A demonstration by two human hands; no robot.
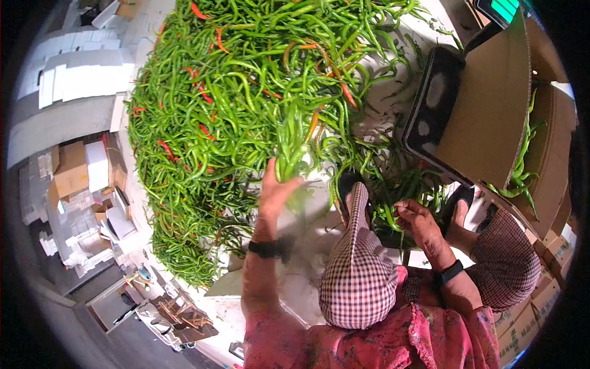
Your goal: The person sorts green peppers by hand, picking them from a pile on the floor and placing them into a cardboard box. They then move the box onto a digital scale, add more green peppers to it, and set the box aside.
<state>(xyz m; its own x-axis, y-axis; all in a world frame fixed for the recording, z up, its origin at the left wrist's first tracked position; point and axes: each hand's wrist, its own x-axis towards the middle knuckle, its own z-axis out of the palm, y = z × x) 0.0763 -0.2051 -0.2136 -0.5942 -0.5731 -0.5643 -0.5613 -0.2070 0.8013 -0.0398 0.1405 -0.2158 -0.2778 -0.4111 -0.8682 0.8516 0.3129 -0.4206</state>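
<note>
A bunch of green chili peppers (pixel 290 138) is gripped in my left hand (pixel 276 192), blurred by motion, in front of the big heap of chili peppers (pixel 215 123). The heap is mostly green, with some red and orange ones among them. My right hand (pixel 420 222) hangs between my knees with its fingers curled together. A bright green chili pepper (pixel 391 216) lies right at its fingertips; whether the fingers hold anything, I cannot make out. More green chili peppers (pixel 424 184) lie just beyond this hand, between my feet.
To the right a cardboard box (pixel 485 104) with several green peppers inside stands by a dark tray-like object (pixel 433 98). A device with a lit green screen (pixel 505 8) is at the top right. Flattened cartons (pixel 86 74) and a wooden stool (pixel 184 313) are on the left.
</note>
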